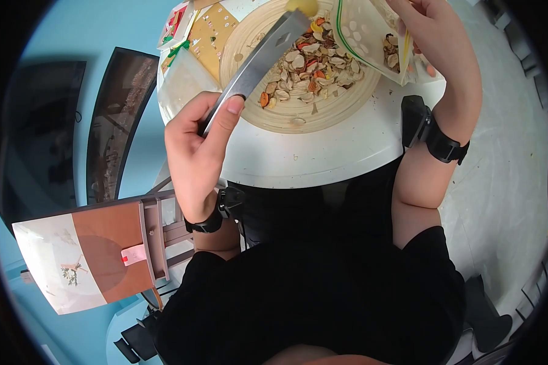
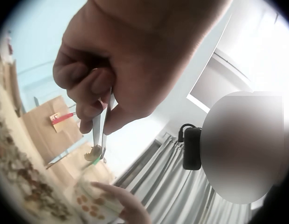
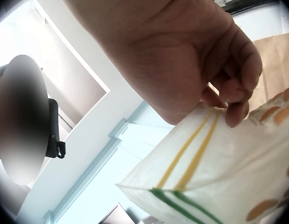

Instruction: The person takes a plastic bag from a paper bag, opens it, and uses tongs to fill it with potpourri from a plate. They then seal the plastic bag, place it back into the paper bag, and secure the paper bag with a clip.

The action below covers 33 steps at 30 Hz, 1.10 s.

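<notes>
Metal tongs (image 1: pixel 259 67) are gripped in my left hand (image 1: pixel 195 143), thumb along one side. At their tips, over the round wooden tray (image 1: pixel 298 123), is a yellowish piece (image 1: pixel 302 6); the left wrist view shows a small dried piece (image 2: pixel 93 153) between the tips. Dried petals and slices (image 1: pixel 310 70) lie heaped on the tray. My right hand (image 1: pixel 447 36) pinches the rim of a clear zip bag (image 1: pixel 359 33) with green and yellow strips, and some dried pieces are inside it. In the right wrist view the fingers (image 3: pixel 235 100) curl at the bag's edge (image 3: pixel 200 154).
At the tray's left lie a flat clear bag (image 1: pixel 189 82), a gold speckled sheet (image 1: pixel 212 33) and a red and white box (image 1: pixel 175 24). The white table's rounded edge (image 1: pixel 298 179) is close to my body. A folding chair (image 1: pixel 158 237) stands at the left.
</notes>
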Each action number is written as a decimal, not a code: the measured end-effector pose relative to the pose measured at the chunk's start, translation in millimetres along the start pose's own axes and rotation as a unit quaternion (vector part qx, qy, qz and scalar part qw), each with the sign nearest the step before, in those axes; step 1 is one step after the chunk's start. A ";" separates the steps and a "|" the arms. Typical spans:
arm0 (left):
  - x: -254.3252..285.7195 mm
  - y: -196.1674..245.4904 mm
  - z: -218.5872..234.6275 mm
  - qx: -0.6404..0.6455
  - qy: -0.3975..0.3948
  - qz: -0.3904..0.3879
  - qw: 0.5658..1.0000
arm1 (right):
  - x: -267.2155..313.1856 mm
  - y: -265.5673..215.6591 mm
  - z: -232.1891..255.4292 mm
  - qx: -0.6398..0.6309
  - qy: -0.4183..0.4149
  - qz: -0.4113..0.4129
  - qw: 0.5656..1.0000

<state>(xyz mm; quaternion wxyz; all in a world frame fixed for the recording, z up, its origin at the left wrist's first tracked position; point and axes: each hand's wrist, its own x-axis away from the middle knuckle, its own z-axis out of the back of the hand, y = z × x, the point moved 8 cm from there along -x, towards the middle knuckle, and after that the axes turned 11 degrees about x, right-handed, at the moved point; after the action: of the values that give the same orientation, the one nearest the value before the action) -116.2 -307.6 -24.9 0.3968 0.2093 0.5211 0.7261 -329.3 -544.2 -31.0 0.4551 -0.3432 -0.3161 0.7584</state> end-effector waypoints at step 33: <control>-29.1 -70.2 -28.2 -0.230 -0.063 0.001 0.971 | 1.6 1.6 1.6 -0.011 0.023 0.021 0.999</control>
<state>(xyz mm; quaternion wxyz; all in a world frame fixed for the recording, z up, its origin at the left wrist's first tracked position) -93.9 -337.4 -96.9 0.4658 0.1578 0.3141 0.8121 -331.9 -543.6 -31.7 0.4429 -0.3719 -0.3063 0.7562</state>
